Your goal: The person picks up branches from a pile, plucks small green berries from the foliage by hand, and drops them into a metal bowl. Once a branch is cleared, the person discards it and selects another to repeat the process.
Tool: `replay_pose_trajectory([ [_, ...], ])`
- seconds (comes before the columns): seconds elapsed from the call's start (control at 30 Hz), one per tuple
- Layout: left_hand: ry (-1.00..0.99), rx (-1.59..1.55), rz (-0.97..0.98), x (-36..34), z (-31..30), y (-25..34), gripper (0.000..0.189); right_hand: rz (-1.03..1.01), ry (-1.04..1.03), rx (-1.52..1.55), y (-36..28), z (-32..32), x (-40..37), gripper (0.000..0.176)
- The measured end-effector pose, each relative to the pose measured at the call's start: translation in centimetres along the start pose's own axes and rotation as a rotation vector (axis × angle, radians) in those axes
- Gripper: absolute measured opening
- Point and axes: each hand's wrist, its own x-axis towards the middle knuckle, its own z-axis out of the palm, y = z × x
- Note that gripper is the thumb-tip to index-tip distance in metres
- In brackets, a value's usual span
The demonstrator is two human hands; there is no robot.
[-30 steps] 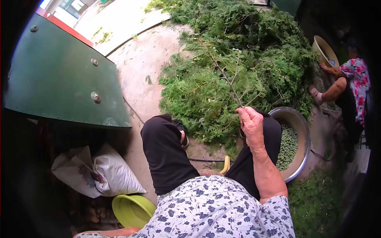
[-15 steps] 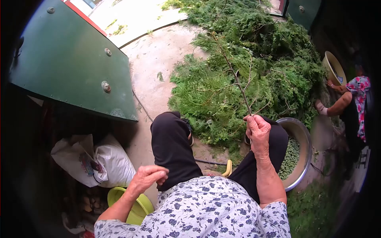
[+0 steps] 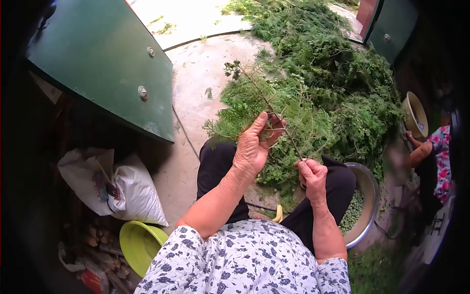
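A thin brown branch [image 3: 294,143] with side twigs runs up and left from my right hand [image 3: 312,177], which is closed round its lower end. My left hand [image 3: 257,142] is beside the middle of the branch, thumb and fingers apart around the twigs; whether it touches them is hard to tell. Small green cones cluster at the branch's upper tip. Behind both hands spreads a large pile of green conifer branches [image 3: 338,83]. A metal-rimmed basin [image 3: 373,206] holding small green cones [image 3: 353,213] stands to the right of my right knee.
At the left are a green metal door [image 3: 103,68], white sacks [image 3: 139,191], a yellow-green basin [image 3: 128,245] and firewood [image 3: 110,264]. A person in a floral top [image 3: 443,161] sits at the right by a tan basin [image 3: 416,115]. A cable crosses the floor.
My left hand has moved up and right from above my knee to the branch, and opened. My right hand has come slightly down, and the branch now leans further left.
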Motion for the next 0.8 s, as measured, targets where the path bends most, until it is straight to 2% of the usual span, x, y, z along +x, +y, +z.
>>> replay_pose_trajectory([
  [0.07, 0.041, -0.012, 0.029, 0.0, 0.1, 1.2, 0.017, 0.046, 0.011, -0.033, -0.3, 0.2, -0.3, 0.019],
  [0.2, 0.378, -0.126, 0.286, 0.8, -2.7, 4.0, 0.018, -0.025, -0.025, -0.099, 1.0, 0.0, -0.5, 0.019],
  [0.23, 0.300, -0.222, 0.341, 1.2, -3.7, 5.0, 0.018, -0.028, -0.026, -0.098, 1.0, 0.1, -0.5, 0.019],
  [0.27, 0.333, -0.261, 0.377, 1.3, -4.8, 6.2, 0.017, -0.019, -0.008, -0.100, 1.0, 0.2, -0.6, 0.018],
  [0.33, 0.540, -0.036, 0.675, 0.5, -5.0, 7.4, 0.017, -0.014, 0.012, -0.102, 0.9, 0.3, -0.6, 0.019],
  [0.37, 0.535, -0.037, 0.676, 0.2, -4.8, 7.5, 0.017, -0.022, 0.035, -0.153, 0.7, 0.4, -0.6, 0.019],
  [0.43, 0.438, 0.571, 1.039, -0.9, -3.7, 7.7, 0.016, -0.034, 0.060, -0.206, 0.6, 0.5, -0.6, 0.022],
  [0.53, 0.280, 0.667, 0.585, -1.2, -1.9, 6.7, 0.021, -0.125, 0.056, -0.299, 1.0, 1.0, -0.6, 0.023],
  [0.57, 0.200, 0.515, 0.375, -0.8, -2.3, 6.6, 0.021, -0.166, 0.041, -0.312, 1.2, 1.2, -0.7, 0.022],
  [0.6, 0.200, 0.514, 0.381, -0.2, -2.6, 6.4, 0.021, -0.209, 0.028, -0.324, 1.3, 1.3, -0.8, 0.020],
  [0.67, 0.282, 0.240, 0.200, 0.7, -3.0, 5.9, 0.022, -0.200, 0.025, -0.362, 1.4, 1.6, -1.1, 0.019],
  [0.73, 0.295, 0.256, 0.220, 0.8, -2.9, 5.8, 0.023, -0.247, -0.053, -0.385, 1.2, 1.7, -1.5, 0.019],
  [0.8, 0.364, 0.221, 0.142, 1.0, -3.3, 6.2, 0.026, -0.097, -0.114, -0.415, 0.7, 1.7, -2.0, 0.016],
])
